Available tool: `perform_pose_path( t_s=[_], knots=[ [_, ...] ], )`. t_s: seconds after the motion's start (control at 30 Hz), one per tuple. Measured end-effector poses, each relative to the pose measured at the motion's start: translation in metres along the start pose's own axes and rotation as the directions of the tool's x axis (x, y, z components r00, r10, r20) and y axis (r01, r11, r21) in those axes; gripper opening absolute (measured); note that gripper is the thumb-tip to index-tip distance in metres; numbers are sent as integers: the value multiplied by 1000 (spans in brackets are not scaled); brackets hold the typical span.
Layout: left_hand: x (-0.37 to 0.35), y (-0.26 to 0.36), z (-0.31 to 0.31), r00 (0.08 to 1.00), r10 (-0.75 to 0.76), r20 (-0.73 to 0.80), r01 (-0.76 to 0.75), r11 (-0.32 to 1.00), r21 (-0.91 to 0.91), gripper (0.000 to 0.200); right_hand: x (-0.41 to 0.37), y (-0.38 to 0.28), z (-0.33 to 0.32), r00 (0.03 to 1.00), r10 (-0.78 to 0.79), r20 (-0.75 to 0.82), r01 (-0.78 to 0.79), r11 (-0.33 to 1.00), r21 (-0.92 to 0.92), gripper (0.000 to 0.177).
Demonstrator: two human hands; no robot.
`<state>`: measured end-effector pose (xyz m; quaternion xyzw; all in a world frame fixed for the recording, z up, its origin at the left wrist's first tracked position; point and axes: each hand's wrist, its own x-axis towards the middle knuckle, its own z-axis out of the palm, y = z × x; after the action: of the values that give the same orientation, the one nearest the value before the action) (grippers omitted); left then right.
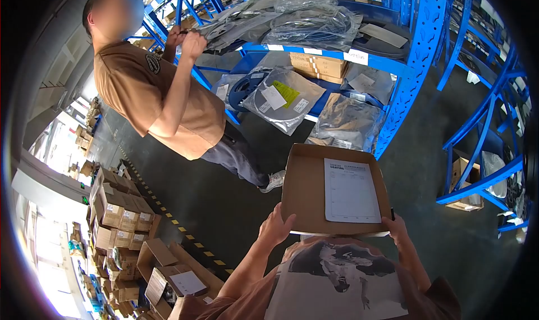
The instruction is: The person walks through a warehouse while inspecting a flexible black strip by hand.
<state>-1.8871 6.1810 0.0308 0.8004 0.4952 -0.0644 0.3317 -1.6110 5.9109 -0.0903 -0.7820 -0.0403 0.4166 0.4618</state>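
In the head view a shallow open cardboard box is held in front of my body, tilted so its inside faces me. A white printed form lies flat in it. My left hand is closed on the box's near left corner, its thumb over the rim. My right hand grips the near right corner. A small dark stick-like thing, perhaps a pen, shows by the right fingers. The fingers under the box are hidden.
At the left front, a co-worker holds clear plastic bags at a blue shelf rack. Bagged reels and a carton fill its shelves. Another rack stands right. Stacked cartons line the left, beyond a yellow-black floor line.
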Motion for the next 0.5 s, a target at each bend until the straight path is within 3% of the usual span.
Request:
perform_pose_path(
  t_s=[0.27, 0.33, 0.43, 0.5],
  knots=[
    [0, 0, -9, 997, 43, -68, -46, 998, -36, 70, -11, -19, 4, 995, 96, 8, -97, 986, 139, 40],
    [3, -3, -11, 994, 46, -97, -50, 998, -38, 69, -8, -13, 7, 998, -49, -46, 56, 982, 179, 39],
    [6, -8, -12, 990, 56, -130, -62, 997, -44, 67, -16, -30, 11, 993, -91, -77, 100, 987, 122, 39],
    [5, -8, -12, 963, 103, -247, -122, 990, -66, 61, -8, -22, 10, 981, -179, -78, 187, 974, 126, 39]
  ],
)
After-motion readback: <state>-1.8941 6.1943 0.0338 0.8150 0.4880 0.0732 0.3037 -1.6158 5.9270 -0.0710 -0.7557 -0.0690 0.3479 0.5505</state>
